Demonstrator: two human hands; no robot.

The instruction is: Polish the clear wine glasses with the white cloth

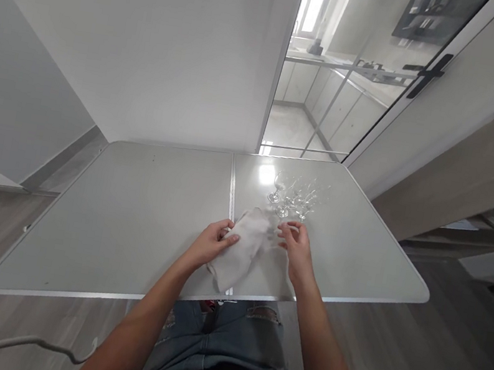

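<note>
Left hand (213,244) is clamped on the cloth (241,248) near the worktop's (127,222) front edge. Right hand (296,253) touches the cloth, grip unclear. Glasses (294,200) stand just behind.

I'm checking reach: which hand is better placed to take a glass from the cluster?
Probably the right hand: it lies nearest the glasses, just short of them, while the left hand grips the white cloth.

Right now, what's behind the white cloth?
A cluster of clear stemmed glasses stands upright on the table just beyond the white cloth. Their exact count is unclear. Anything under the cloth is covered.
</note>
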